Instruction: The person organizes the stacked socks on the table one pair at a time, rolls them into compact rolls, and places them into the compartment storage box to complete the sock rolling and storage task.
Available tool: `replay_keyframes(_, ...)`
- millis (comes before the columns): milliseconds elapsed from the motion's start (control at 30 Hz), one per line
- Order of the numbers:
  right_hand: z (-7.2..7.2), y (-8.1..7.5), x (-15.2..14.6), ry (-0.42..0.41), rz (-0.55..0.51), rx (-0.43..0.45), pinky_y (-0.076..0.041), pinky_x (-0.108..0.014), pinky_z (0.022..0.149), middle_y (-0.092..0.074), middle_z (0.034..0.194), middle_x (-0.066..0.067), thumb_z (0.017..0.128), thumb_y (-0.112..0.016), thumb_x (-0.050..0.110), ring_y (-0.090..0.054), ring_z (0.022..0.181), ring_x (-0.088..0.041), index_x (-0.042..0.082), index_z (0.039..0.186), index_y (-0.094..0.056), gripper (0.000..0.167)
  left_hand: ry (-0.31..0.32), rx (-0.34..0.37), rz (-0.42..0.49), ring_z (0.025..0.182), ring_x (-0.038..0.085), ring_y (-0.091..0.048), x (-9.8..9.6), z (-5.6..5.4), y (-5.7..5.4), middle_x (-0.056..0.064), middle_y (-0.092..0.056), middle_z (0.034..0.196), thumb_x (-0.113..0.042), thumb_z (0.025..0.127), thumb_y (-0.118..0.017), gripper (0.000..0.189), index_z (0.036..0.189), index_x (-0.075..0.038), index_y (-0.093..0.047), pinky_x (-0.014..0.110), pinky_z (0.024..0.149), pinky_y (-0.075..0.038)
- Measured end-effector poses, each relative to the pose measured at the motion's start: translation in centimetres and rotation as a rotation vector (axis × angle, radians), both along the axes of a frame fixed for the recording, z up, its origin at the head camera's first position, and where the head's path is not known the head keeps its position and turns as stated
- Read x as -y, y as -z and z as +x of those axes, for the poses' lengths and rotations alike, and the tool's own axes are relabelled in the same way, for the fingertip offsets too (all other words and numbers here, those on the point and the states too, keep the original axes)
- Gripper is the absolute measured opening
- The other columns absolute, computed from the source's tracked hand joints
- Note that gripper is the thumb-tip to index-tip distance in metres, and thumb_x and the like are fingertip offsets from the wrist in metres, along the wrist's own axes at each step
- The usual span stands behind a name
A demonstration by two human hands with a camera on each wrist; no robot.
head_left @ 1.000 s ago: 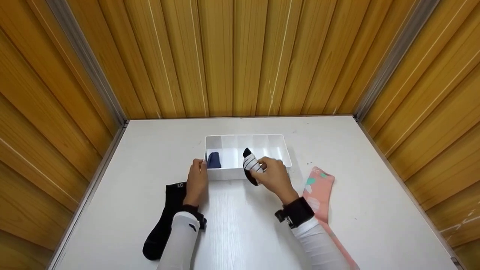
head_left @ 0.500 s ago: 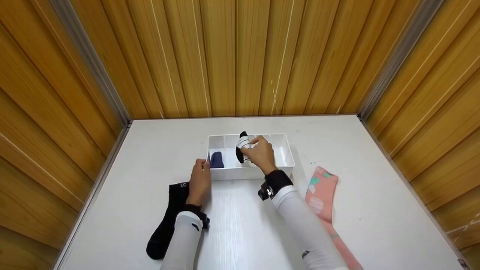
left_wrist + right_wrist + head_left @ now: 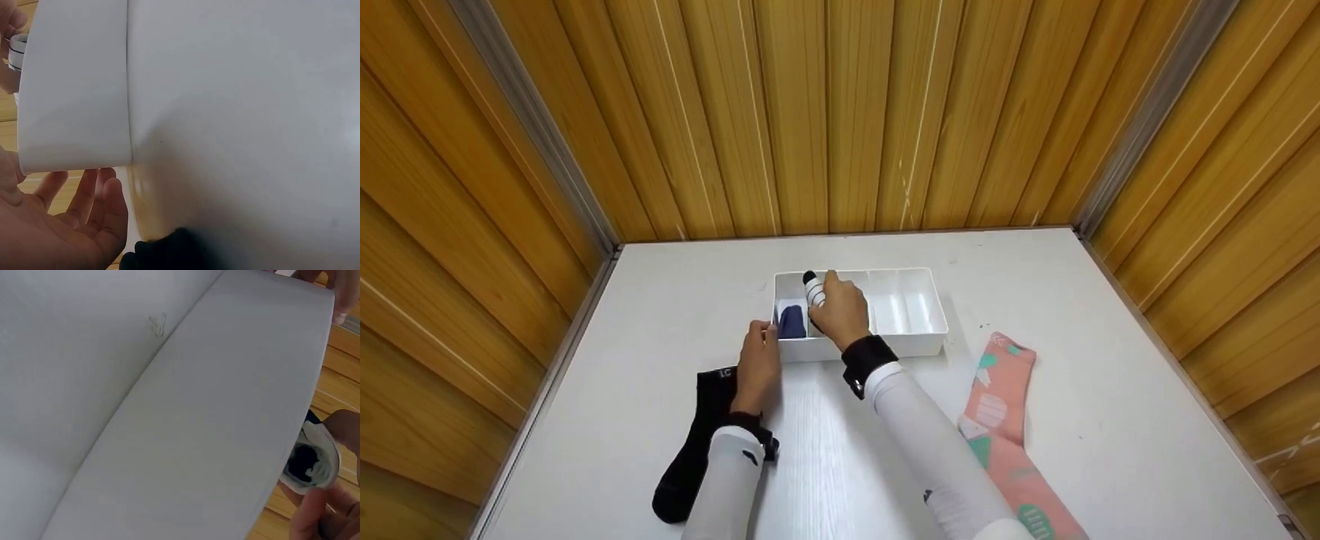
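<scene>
My right hand [image 3: 844, 311] grips a rolled sock [image 3: 814, 291], white with thin dark stripes and a black end. It is inside the left part of a white divided box [image 3: 877, 346], beside the leftmost compartment. In the right wrist view the rolled end of the sock [image 3: 329, 453] shows just past the box rim, between thumb and fingers. A folded navy sock [image 3: 792, 322] lies in that leftmost compartment. My left hand [image 3: 757, 367] holds the box at its front left corner, thumb at the rim and fingers against the outer side wall.
A black sock [image 3: 697, 435] lies flat on the white table [image 3: 607, 375], left of and partly under the left forearm. To the right lies a pink sock [image 3: 997, 397] with green and white patches, partly beneath the right sleeve. Wood-patterned walls [image 3: 810, 112] enclose the table.
My right hand has carried the striped sock from in front of the box, over the rim and leftward, down beside the navy sock's compartment. The left hand has stayed at the box corner.
</scene>
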State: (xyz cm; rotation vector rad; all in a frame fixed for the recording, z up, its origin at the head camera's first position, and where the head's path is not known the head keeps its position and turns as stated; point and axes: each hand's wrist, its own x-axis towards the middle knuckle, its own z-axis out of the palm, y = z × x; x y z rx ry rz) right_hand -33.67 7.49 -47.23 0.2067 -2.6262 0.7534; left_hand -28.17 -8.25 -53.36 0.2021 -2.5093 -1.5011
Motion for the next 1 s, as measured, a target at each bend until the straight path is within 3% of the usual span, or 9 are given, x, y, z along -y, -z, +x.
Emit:
replay_keyframes(133,-0.2,0.9,0.7,0.028,0.077,0.027,-0.056,-0.053,0.064,-0.072,0.082,-0.021,0.076,-0.076,0.011,-0.072,0.075,-0.042,0.003,0.096,-0.061,0.026,0.007,0.006,0.005,0.115,0.035,-0.061,-0.3,0.0,0.0,0.019,-0.064,0.12,-0.028,0.109,-0.041,0.027,0.12,-0.007,-0.055,0.052,0.098,-0.046)
replay_keyframes(333,-0.4,1.9,0.7,0.084,0.213,0.082,-0.058,-0.051,0.067,-0.074,0.089,-0.02,0.079,-0.077,0.019,-0.073,0.079,-0.04,0.003,0.097,-0.068,0.026,-0.014,0.014,0.004,0.114,0.034,-0.061,-0.5,0.0,0.4,0.019,-0.065,0.119,-0.027,0.108,-0.041,0.027,0.119,-0.007,-0.055,0.052,0.097,-0.046)
replay_keyframes(567,-0.8,2.4,0.8,0.117,0.31,0.149,-0.058,-0.047,0.066,-0.075,0.088,-0.014,0.074,-0.079,0.024,-0.074,0.081,-0.035,0.006,0.089,-0.073,0.024,-0.016,-0.021,-0.016,0.112,0.038,-0.063,-0.6,-0.2,0.4,0.022,-0.066,0.117,-0.024,0.108,-0.043,0.027,0.118,-0.003,-0.056,0.053,0.096,-0.047)
replay_keyframes(800,-1.4,2.2,1.2,0.089,0.395,0.243,-0.059,-0.045,0.067,-0.076,0.091,-0.013,0.075,-0.079,0.028,-0.074,0.084,-0.033,0.007,0.092,-0.077,0.026,-0.038,-0.042,-0.018,0.11,0.037,-0.063,-0.3,-0.1,0.4,0.021,-0.066,0.113,-0.023,0.107,-0.044,0.025,0.115,-0.003,-0.057,0.053,0.095,-0.047)
replay_keyframes(1000,-1.9,2.3,1.3,0.08,0.414,0.244,-0.059,-0.045,0.07,-0.077,0.092,-0.013,0.075,-0.078,0.028,-0.074,0.086,-0.033,0.007,0.093,-0.077,0.028,-0.035,-0.035,0.003,0.113,0.037,-0.062,0.0,-0.1,0.3,0.022,-0.066,0.116,-0.024,0.108,-0.044,0.026,0.117,-0.003,-0.057,0.053,0.097,-0.046)
